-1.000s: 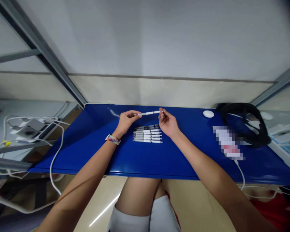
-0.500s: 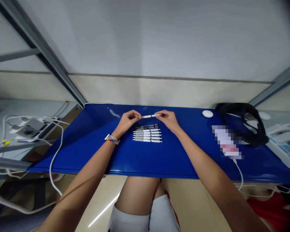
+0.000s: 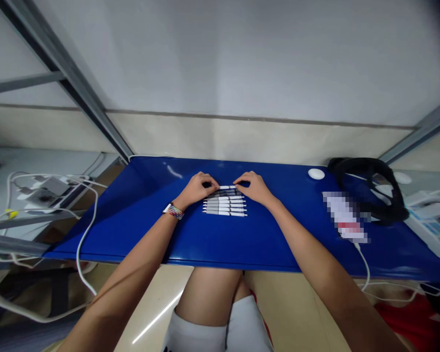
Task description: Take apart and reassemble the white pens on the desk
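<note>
Between my two hands lies a white pen [image 3: 227, 187], level and at the far end of a row of pens [image 3: 225, 206]. My left hand [image 3: 202, 187] pinches its left end, and my right hand [image 3: 253, 187] pinches its right end. The row holds several pens side by side, their tips to the left. Those nearer me are white with grey grips, while the ones just below the held pen look darker. Fingers hide both ends of the held pen. Whether it touches the pen beside it I cannot tell.
The pens lie on a blue table [image 3: 271, 239]. To the right are a small white oval object [image 3: 316, 174], a black headset-like strap [image 3: 398, 190] and a blurred-out device [image 3: 346, 217] with a white cable. White cables [image 3: 90, 230] hang at the left edge, near a metal frame post [image 3: 91, 105].
Both hands have come down and nearer to me, bringing the white pen from above the row to its far end. The other pens have stayed where they were.
</note>
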`<state>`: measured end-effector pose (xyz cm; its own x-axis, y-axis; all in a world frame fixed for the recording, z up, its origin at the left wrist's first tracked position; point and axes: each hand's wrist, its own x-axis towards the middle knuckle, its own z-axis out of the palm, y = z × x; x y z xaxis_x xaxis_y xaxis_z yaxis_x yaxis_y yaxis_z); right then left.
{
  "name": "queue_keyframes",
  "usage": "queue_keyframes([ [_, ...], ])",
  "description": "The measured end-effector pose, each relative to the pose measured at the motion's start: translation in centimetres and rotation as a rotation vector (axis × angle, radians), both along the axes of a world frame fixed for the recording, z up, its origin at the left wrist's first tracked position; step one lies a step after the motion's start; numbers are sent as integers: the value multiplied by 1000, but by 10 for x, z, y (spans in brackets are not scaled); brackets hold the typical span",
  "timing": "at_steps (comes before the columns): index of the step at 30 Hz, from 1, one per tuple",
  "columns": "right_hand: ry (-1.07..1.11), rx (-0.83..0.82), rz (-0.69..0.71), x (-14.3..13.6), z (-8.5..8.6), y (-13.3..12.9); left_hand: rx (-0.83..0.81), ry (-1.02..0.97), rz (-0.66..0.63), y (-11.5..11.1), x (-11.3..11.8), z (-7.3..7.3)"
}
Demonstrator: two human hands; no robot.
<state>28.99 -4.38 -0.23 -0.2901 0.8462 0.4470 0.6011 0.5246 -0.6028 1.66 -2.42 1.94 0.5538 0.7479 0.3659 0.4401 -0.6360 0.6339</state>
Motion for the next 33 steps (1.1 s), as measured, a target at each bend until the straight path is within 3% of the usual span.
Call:
queue_keyframes([
  [19, -42, -4, -8, -1, 6, -6, 32, 51, -27, 4, -1, -6],
  [28, -11, -41, -41, 1, 4, -7, -93, -38, 65, 0, 0, 2],
  [33, 242, -110, -129, -10, 4, -13, -276, -253, 108, -6, 2, 3],
])
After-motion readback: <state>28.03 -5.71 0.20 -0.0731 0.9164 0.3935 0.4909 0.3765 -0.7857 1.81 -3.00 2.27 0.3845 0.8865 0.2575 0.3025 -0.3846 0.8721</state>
